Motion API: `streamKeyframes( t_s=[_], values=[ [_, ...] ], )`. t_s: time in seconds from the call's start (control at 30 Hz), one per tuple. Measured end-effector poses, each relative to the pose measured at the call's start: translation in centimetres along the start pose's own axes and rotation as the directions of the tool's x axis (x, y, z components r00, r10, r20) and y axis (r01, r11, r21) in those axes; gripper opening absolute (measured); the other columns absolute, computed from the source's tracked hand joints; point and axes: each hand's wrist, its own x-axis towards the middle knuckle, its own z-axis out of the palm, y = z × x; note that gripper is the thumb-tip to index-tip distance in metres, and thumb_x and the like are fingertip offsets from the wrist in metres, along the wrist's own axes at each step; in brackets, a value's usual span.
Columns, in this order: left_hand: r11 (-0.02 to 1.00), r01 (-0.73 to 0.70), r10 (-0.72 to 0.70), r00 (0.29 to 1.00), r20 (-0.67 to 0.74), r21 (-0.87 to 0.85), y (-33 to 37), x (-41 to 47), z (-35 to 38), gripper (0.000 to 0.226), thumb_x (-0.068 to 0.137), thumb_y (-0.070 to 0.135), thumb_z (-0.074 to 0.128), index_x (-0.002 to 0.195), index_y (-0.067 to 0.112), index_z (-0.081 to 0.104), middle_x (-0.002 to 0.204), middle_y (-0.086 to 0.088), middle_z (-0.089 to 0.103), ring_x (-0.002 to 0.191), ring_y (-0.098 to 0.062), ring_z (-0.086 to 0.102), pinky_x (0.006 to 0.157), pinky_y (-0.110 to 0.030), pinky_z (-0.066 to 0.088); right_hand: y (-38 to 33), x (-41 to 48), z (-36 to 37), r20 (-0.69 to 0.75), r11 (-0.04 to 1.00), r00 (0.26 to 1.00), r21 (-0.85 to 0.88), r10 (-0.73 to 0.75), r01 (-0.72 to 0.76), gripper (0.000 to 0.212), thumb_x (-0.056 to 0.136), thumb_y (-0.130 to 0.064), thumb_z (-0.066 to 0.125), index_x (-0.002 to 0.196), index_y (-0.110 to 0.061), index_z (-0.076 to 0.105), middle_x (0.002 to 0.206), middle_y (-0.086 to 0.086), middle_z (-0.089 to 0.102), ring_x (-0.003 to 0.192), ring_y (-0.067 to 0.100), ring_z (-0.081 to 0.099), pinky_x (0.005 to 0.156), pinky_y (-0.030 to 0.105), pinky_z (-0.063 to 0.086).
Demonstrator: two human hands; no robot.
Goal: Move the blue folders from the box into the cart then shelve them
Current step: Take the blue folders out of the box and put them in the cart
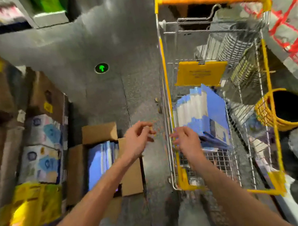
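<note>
So the biggest thing here is the yellow-railed wire cart (165, 70) on our right, and it's already got a batch of blue folders (211, 109) leaning upright in the basket. On the floor to our left is the open cardboard box (99, 133), flaps out, with more blue folders (101, 161) packed on edge inside, so by our reckoning we're mid-transfer and shelving is a way off. Our left hand (138, 140) hangs over the floor between box and cart, fingers loosely curled, nothing in it. Our right hand (186, 140) is just over the cart's near rail, also loose and empty as far as the blur lets us tell. The folders look thin, light one by one but hefty as a stack, and probably slick, so they'd fan out and slide. We'd pinch a modest bunch from both ends, squeeze it flat, and lift straight up.
</note>
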Motion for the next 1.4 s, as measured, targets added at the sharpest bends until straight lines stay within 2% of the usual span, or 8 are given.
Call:
streamKeyframes(
  t_s=[0.1,0.27,0.53,0.73,0.87,0.97,1.13,1.4],
  values=[
    [0.999,0.052,-0.052,0.998,-0.038,0.001,-3.3,-5.5,-6.9,0.022,0.105,0.003,0.042,0.113,-0.001,0.061,0.088,-0.013,0.067,0.066,-0.018,0.062,0.048,-0.009,0.042,0.6,-5.4,7.2,0.057,0.996,0.998,-0.084,-0.018,0.023,0.024,0.103,-0.019,0.046,0.083,-0.021,0.059,0.09,0.007,0.069,0.062,0.015,0.058,0.052,0.025,0.041],
    [0.987,0.162,-0.163,0.978,-0.132,-0.012,-9.4,-11.5,-16.6,0.025,0.105,0.013,0.045,0.117,0.0,0.062,0.093,-0.012,0.073,0.067,-0.019,0.068,0.05,-0.013,0.044,2.7,-11.4,17.6,0.234,0.956,0.972,-0.284,-0.007,0.076,0.022,0.102,-0.03,0.047,0.092,-0.018,0.063,0.1,0.011,0.073,0.084,0.03,0.068,0.074,0.044,0.054],
    [0.954,0.299,-0.298,0.919,-0.259,-0.039,-15.2,-14.8,-23.4,0.024,0.104,0.022,0.048,0.117,0.007,0.063,0.094,-0.007,0.075,0.065,-0.02,0.07,0.05,-0.018,0.046,4.6,-15.9,24.6,0.359,0.931,0.928,-0.363,0.104,0.036,0.023,0.105,-0.035,0.041,0.104,-0.02,0.058,0.105,0.003,0.067,0.093,0.024,0.066,0.086,0.045,0.052],
    [0.923,0.384,-0.376,0.892,-0.25,-0.017,-18.8,-11.8,-24.2,0.024,0.105,0.02,0.048,0.119,0.005,0.062,0.086,-0.002,0.074,0.064,-0.02,0.071,0.057,-0.022,0.056,6.3,-12.8,26.3,0.361,0.923,0.915,-0.382,0.182,-0.033,0.022,0.105,-0.033,0.039,0.101,-0.019,0.054,0.1,-0.001,0.065,0.089,0.023,0.065,0.091,0.044,0.051],
    [0.896,0.439,-0.412,0.876,-0.252,0.061,-20.1,-8.5,-24.9,0.024,0.105,0.018,0.048,0.12,0.006,0.062,0.088,-0.006,0.075,0.063,-0.013,0.07,0.048,-0.013,0.047,7.2,-8.5,27.9,0.34,0.909,0.907,-0.405,0.247,-0.096,0.037,0.103,-0.033,0.04,0.108,-0.003,0.061,0.101,0.015,0.069,0.094,0.037,0.066,0.093,0.054,0.051],
    [0.862,0.489,-0.448,0.859,-0.248,0.134,-21.4,-5.8,-25.6,0.023,0.104,0.018,0.05,0.119,0.007,0.064,0.093,-0.01,0.076,0.069,-0.015,0.07,0.051,-0.011,0.048,7.7,-5.1,29.4,0.335,0.909,0.894,-0.387,0.298,-0.158,0.037,0.102,-0.034,0.041,0.111,-0.004,0.063,0.1,0.009,0.068,0.09,0.031,0.065,0.092,0.051,0.05],
    [0.813,0.564,-0.515,0.811,-0.278,0.141,-24.9,-1.3,-27.1,0.02,0.104,0.024,0.051,0.117,0.016,0.064,0.092,-0.002,0.077,0.075,-0.017,0.073,0.057,-0.018,0.051,10.5,-0.3,32.8,0.303,0.896,0.875,-0.357,0.378,-0.264,0.04,0.103,-0.032,0.044,0.111,0.002,0.062,0.095,0.019,0.064,0.083,0.025,0.056,0.079,0.045,0.048],
    [0.757,0.64,-0.596,0.76,-0.26,0.134,-34.9,4.1,-29.5,0.021,0.103,0.026,0.052,0.118,0.018,0.065,0.091,0.003,0.077,0.078,-0.017,0.074,0.07,-0.032,0.057,18.1,6.5,39.1,0.298,0.855,0.84,-0.409,0.454,-0.317,0.045,0.1,-0.039,0.042,0.108,0.0,0.062,0.11,0.023,0.066,0.099,0.038,0.064,0.09,0.053,0.053]
  ],
)
